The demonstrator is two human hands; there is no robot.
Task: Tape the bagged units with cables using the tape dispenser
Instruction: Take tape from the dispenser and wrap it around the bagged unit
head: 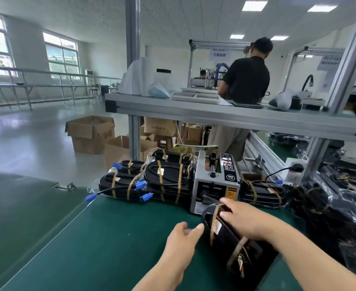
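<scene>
Green matting carried the bagged unit just before the tape dispenser. Right hand lay fairly flat on it, pressing a tape band; left hand hovered beside, open and empty. Rubbing the strip down firmly probably served best.

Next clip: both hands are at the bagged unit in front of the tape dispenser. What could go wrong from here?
The right hand rests on the bagged unit right beside the outlet of the tape dispenser, so fingers might stray into it. A blue connector trailing from the taped stack lies loose on the green mat and could snag as units move.
</scene>
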